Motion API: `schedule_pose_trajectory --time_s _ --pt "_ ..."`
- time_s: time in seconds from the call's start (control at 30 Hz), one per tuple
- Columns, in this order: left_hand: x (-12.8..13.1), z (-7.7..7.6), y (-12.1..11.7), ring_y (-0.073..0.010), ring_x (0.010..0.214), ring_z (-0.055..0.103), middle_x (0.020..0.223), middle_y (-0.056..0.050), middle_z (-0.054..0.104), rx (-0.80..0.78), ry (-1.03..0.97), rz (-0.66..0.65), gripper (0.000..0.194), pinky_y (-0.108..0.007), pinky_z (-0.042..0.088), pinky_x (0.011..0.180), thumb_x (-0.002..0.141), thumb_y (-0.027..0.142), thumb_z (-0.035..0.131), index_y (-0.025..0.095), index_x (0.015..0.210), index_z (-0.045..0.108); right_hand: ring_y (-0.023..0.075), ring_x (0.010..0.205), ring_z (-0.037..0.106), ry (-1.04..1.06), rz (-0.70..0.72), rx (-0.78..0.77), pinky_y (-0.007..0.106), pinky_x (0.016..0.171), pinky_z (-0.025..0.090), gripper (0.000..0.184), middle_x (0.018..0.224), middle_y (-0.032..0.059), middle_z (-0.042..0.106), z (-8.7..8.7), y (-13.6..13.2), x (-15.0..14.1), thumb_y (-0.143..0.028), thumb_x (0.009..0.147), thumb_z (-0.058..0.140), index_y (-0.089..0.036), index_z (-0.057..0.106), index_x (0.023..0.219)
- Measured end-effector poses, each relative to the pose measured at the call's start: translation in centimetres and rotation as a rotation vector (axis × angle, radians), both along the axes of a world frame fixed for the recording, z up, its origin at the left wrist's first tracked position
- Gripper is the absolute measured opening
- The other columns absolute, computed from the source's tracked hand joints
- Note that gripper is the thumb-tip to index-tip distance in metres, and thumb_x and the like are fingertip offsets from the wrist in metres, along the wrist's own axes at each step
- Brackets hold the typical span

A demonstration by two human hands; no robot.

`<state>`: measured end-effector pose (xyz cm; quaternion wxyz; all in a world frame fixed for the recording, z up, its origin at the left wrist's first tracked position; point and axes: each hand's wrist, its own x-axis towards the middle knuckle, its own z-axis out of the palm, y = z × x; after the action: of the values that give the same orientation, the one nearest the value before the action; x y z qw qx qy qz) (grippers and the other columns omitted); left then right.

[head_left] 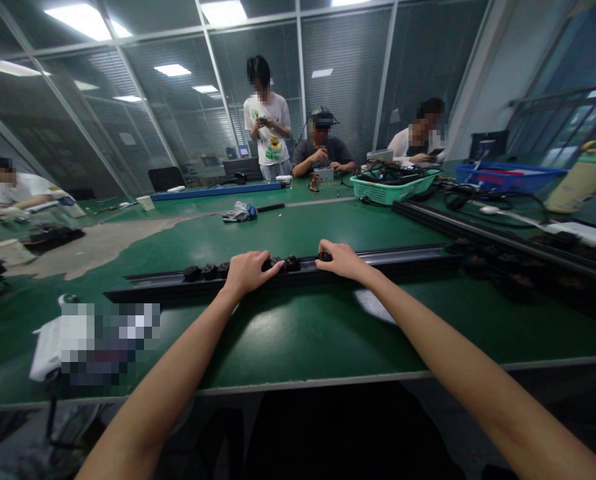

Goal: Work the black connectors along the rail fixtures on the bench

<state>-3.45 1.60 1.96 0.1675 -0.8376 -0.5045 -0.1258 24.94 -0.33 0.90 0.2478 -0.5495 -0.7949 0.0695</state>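
Observation:
A long black metal rail (278, 277) lies across the green workbench (298, 333) in front of me. Several small black parts (208, 271) sit in a row along it. My left hand (251, 273) is curled over the rail, its fingertips on one black part (273, 264). My right hand (341, 260) lies on the rail further right, with its fingertips on another black part (324, 256). The palms hide the stretch of rail beneath them.
A second black rail (498, 243) runs to the right. Ahead stand a green basket of cables (391, 187) and a blue basket (508, 177). A pixelated object (98, 343) lies at left. Several people work around the bench. The bench's near edge (298, 381) passes below my forearms.

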Motion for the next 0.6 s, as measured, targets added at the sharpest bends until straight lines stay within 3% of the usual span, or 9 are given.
schedule_pose_trajectory --time_s 0.6 --pt "0.04 -0.08 0.03 -0.0261 0.084 0.069 0.092 -0.010 0.076 -0.003 0.022 0.016 0.069 -0.032 0.029 0.062 0.100 0.076 0.028 0.021 0.090 0.068 0.0203 0.078 0.057 0.098 -0.008 0.012 0.030 0.074 0.036 0.020 0.086 0.0032 0.067 -0.60 0.09 0.43 -0.038 0.086 0.065 -0.023 0.059 0.096"
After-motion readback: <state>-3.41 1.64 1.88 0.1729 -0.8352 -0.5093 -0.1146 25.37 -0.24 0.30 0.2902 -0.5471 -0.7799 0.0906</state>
